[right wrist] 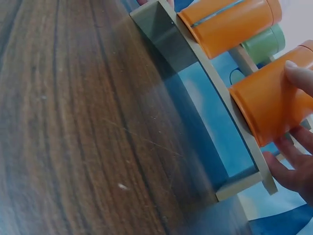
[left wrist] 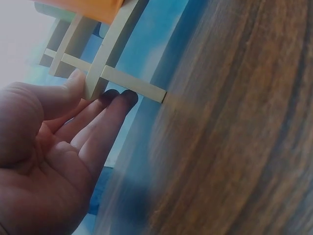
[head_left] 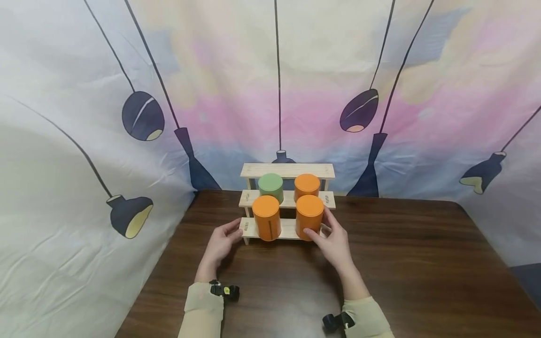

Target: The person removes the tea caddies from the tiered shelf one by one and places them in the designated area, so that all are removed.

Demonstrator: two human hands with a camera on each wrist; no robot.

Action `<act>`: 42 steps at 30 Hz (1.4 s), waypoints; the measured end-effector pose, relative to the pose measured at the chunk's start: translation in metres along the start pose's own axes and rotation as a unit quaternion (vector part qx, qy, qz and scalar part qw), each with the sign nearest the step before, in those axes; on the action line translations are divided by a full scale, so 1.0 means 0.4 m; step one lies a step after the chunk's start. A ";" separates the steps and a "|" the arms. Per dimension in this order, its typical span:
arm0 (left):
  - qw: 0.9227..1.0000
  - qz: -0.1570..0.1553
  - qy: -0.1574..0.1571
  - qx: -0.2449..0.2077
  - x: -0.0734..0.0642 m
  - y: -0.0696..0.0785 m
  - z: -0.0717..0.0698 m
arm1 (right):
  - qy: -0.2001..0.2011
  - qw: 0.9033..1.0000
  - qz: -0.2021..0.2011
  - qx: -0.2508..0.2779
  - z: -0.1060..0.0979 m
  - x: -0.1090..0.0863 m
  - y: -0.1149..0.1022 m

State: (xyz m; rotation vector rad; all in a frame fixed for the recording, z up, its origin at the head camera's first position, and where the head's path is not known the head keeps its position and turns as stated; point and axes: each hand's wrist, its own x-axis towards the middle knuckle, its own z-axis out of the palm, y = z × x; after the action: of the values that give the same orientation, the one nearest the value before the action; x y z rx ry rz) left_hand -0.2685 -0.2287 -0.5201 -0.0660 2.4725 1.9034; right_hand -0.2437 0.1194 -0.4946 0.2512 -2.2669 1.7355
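A three-step wooden display rack [head_left: 287,171] stands on the table. On its lowest step are two orange canisters: the left one [head_left: 266,219] and the right one [head_left: 309,218]. One step up, a green canister [head_left: 271,186] is beside another orange canister [head_left: 306,184]. My right hand [head_left: 336,239] holds the lower right canister between thumb and fingers; the right wrist view shows its thumb on the side of that orange canister [right wrist: 274,98]. At the rack's lower left end, my left hand [head_left: 220,241] pinches the step's wooden end [left wrist: 95,85] between thumb and fingers.
The dark brown wooden table [head_left: 422,263] extends to both sides and in front of the rack. Close behind the rack hangs a cloth backdrop [head_left: 304,84] printed with lamps. A wrist camera [head_left: 226,291] is strapped on the left sleeve, another [head_left: 336,322] on the right.
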 end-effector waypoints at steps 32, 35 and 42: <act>1.000 -0.001 0.000 -0.003 -0.006 -0.001 -0.004 | -0.006 0.998 0.027 -0.054 0.008 -0.003 0.017; 1.000 0.005 -0.003 0.001 -0.007 0.001 -0.003 | -0.002 0.997 0.031 -0.067 0.012 -0.006 0.017; 1.000 -0.003 0.001 0.002 -0.008 0.002 -0.001 | 0.006 0.996 0.030 -0.082 0.017 -0.014 0.020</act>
State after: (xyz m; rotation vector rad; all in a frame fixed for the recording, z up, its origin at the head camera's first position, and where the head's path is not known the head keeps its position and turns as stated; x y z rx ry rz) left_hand -0.2653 -0.2290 -0.5192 -0.0751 2.4738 1.8972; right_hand -0.2416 0.1148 -0.5052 0.1405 -2.4152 1.5614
